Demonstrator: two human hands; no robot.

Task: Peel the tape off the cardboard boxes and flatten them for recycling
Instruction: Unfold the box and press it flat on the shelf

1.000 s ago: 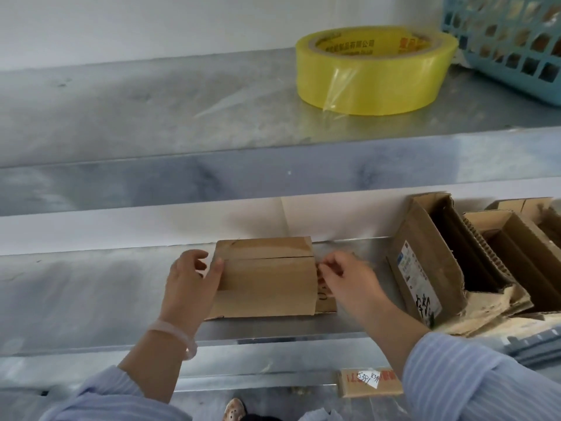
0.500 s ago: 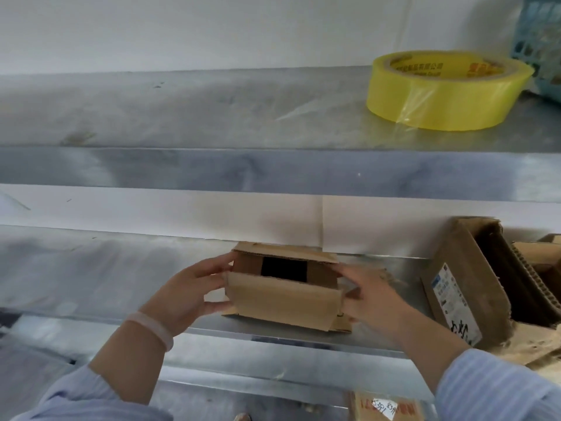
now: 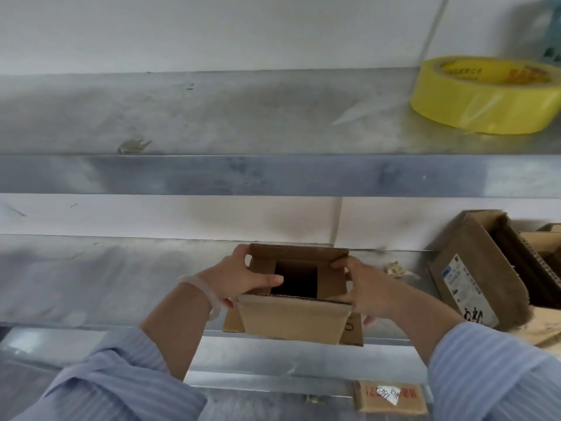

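1. Now, head view, hands: the left hand grips the left side of the small cardboard box. Its fingers curl over the left rim and one finger lies across the inner side flap. A pale bracelet sits on that wrist.
2. The right hand grips the box's right side, with fingers on the far right corner of the rim and the thumb at the near right corner. Both hands are closed round the box.
3. Box: it is held between the hands at the front edge of the lower shelf, about mid-frame. The top is open, the front and back flaps stand up, and the inside is dark. Cannot tell whether its base rests on the shelf or is lifted. No tape can be made out on it.
4. Right side of the lower shelf: a larger cardboard box lies tipped with its opening facing right and a printed label on its side. It is well apart from the held box. A small crumpled scrap lies between them.
5. Upper shelf: a yellow tape roll lies flat at the far right. A blurred blue thing is behind it.
6. Bottom of frame: a flat cardboard piece with red print and a white sticker lies below the shelf. Striped light-blue sleeves cover both forearms.
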